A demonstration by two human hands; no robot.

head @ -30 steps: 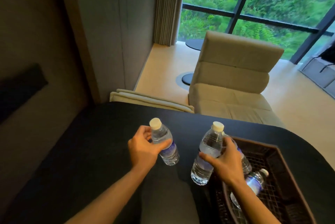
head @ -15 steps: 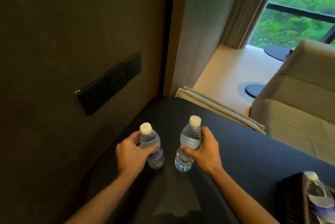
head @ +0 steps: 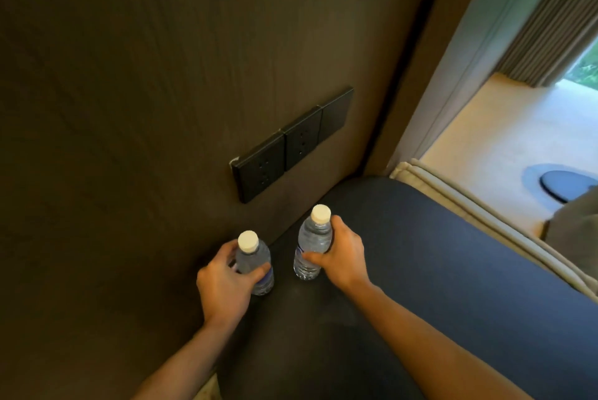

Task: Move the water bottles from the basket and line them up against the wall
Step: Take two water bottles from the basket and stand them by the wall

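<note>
Two clear water bottles with white caps stand upright on the dark table [head: 453, 270], close to the brown wall [head: 129, 108]. My left hand [head: 223, 283] is wrapped around the left water bottle [head: 255, 263], which is right beside the wall. My right hand [head: 339, 257] grips the right water bottle [head: 312, 244], a short gap to the right of the first. The basket is out of view.
A black row of wall sockets [head: 291, 144] sits on the wall just above the bottles. Beyond the table's far edge lies a beige cushion [head: 485, 205], then pale floor with a round dark base [head: 563, 184] and a curtain [head: 550, 27].
Both hands carried the bottles from beside the basket leftward across the table to the wall. The view turned left, so the basket and chair dropped out of sight.
</note>
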